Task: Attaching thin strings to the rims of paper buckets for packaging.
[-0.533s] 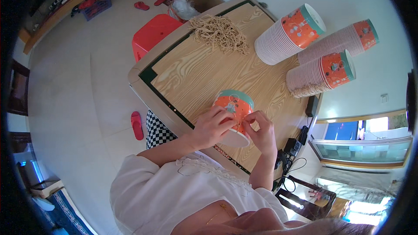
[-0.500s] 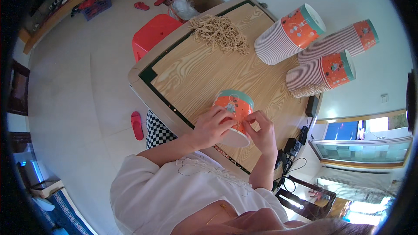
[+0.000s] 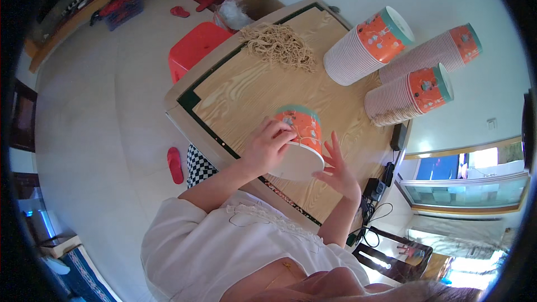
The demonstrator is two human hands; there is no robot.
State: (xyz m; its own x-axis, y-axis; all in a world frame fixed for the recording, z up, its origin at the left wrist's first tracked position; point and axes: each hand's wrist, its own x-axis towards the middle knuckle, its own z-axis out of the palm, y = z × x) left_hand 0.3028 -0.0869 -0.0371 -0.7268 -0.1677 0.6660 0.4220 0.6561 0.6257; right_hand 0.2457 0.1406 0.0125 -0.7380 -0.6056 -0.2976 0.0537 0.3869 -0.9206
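Observation:
An orange paper bucket (image 3: 306,124) with a teal band rests tilted on the wooden table, its white rim and pale inside turned toward me. My left hand (image 3: 269,142) grips its left side, fingers bent over the printed wall. A thin tan cord (image 3: 300,139) runs across that wall near the left fingertips. On the other side, my right hand (image 3: 338,172) is open with fingers spread, close to the bucket's right rim. Farther back on the table lies a loose heap of tan cord strands (image 3: 278,46).
Three tall stacks of nested buckets stand at the right: one nearer the middle (image 3: 358,53), one behind it (image 3: 433,55), one in front (image 3: 394,98) with tan strands around its lower part. Black adapters and cables (image 3: 374,189) sit along the right edge. A red stool (image 3: 200,45) stands left.
My right hand has let go of the cord at the bucket's front and moved right and down, its fingers opening. The left hand has stayed on the bucket, which has shifted slightly away.

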